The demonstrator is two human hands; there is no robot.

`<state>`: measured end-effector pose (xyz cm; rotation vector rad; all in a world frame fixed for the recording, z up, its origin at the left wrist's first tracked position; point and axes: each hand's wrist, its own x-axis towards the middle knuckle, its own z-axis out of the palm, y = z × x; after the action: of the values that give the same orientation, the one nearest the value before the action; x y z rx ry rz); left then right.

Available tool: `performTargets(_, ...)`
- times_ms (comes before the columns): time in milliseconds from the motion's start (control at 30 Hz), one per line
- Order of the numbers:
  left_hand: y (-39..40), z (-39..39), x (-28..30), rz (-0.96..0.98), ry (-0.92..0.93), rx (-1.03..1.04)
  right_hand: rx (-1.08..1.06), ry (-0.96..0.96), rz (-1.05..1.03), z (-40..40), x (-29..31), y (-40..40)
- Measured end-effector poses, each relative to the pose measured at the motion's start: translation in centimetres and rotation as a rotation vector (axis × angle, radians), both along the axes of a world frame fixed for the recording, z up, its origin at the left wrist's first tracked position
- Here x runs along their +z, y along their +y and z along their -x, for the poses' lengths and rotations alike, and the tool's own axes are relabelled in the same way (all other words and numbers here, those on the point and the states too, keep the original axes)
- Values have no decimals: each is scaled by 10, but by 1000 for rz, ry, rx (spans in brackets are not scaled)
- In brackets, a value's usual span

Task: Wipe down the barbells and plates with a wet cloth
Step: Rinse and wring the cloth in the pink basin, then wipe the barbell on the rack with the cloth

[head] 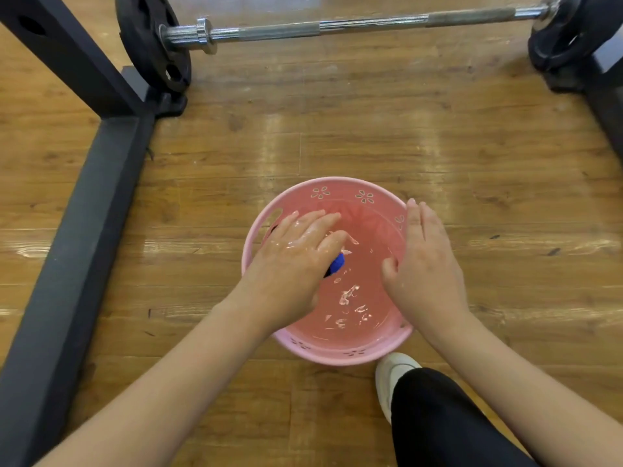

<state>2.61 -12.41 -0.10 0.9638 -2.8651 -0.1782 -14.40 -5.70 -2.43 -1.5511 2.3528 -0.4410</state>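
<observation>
A pink basin [340, 187] holding water stands on the wooden floor in front of me. My wet left hand [296, 254] is inside it, curled round a blue cloth [337, 263], of which only a small bunched part shows under my palm. My right hand [426, 267] rests with straight fingers on the basin's right rim. Beyond the basin a chrome barbell [354, 26] lies across the top of the view. It carries a black plate [151, 45] at the left and another black plate [559, 38] at the right.
A black rack frame [84, 203] runs along the left side, and another black frame part [606, 109] stands at the right edge. My white shoe [392, 375] and black-trousered knee [445, 423] sit just behind the basin. Bare wooden floor lies between basin and barbell.
</observation>
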Motion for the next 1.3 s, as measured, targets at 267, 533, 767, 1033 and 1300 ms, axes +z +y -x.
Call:
performTargets(267, 28, 24, 1, -110, -89, 306, 162, 203, 65, -14, 6, 1)
performTargets(533, 61, 19, 24, -160, -72, 429, 412, 223, -165, -36, 63, 20)
performTargets(767, 105, -14, 58, -173, -32, 536, 494, 183, -278, -75, 104, 54)
performTargets(1033, 173, -65, 91, -272, -123, 744, 625, 175, -285, -121, 122, 98)
performTargets(1300, 236, -85, 104, -467, -160, 796, 779, 238, -492, -151, 149, 153)
